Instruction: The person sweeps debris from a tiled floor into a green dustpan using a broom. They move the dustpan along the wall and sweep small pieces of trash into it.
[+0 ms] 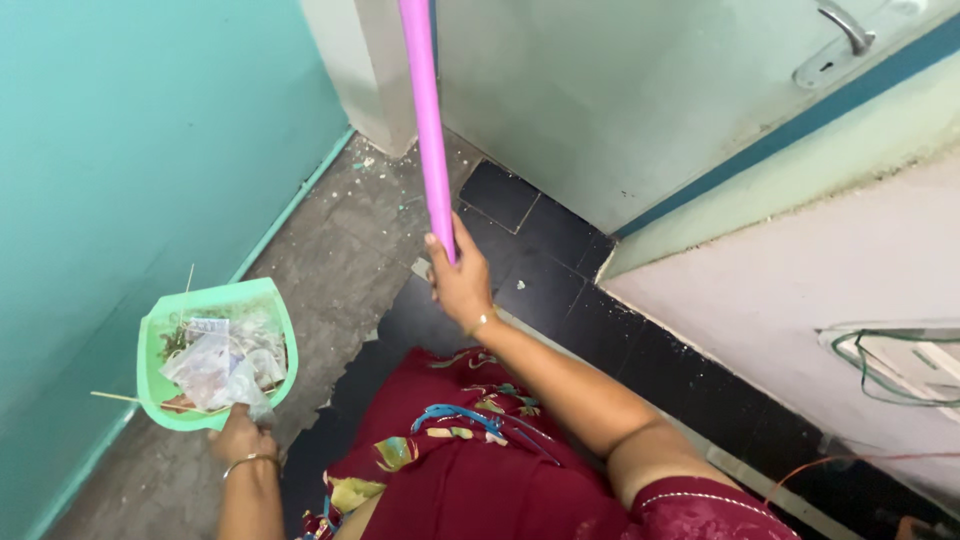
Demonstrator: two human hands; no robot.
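Note:
My left hand (pixel 242 436) grips the near end of a light green dustpan (pixel 268 300) held over the grey floor at the lower left. The pan is full of swept-up litter (pixel 222 362): crumpled clear plastic wrappers, paper scraps and thin sticks. My right hand (pixel 457 278) is closed around a long pink pole (pixel 425 110), which stands nearly upright and runs out of view at the top. The pole's lower end is hidden behind my hand and my red patterned clothing (pixel 470 465).
A teal wall (pixel 130 140) stands on the left. A pale door (pixel 620 90) with a metal handle (pixel 845 30) is ahead. The floor is part grey concrete (pixel 340 250) with debris, part black tile (pixel 540 260). Loose wires (pixel 880 365) hang on the white wall at right.

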